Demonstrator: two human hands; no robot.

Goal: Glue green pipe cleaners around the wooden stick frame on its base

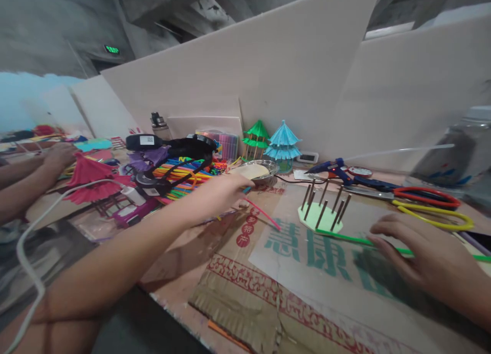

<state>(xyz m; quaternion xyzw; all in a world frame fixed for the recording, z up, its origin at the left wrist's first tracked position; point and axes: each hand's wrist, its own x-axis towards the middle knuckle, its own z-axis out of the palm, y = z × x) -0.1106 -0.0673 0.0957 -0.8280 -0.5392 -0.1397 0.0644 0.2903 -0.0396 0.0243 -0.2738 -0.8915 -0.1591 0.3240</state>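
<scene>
A pale green eight-sided base (321, 218) with several upright brown sticks (322, 214) stands on the cardboard. Along its front edge runs a long green pipe cleaner (345, 236), which passes under my right hand (414, 246). The curled fingers of that hand close over the strip. My left hand (226, 190) is stretched out in front of the silver dish (270, 167), its fingers bent down. From between its fingers and thumb a thin pink stick (264, 216) slants down to the cardboard. A small blue bit (246, 190) shows at the fingertips; its kind is unclear.
Behind are green (256, 136) and blue (284, 141) paper pavilions. A blue glue gun (332, 170), scissors (422, 194) and a yellow loop (437, 221) lie right. Coloured pipe cleaners (180, 177) and a red paper pavilion (92, 177) are left, beside another person's hands (57, 159).
</scene>
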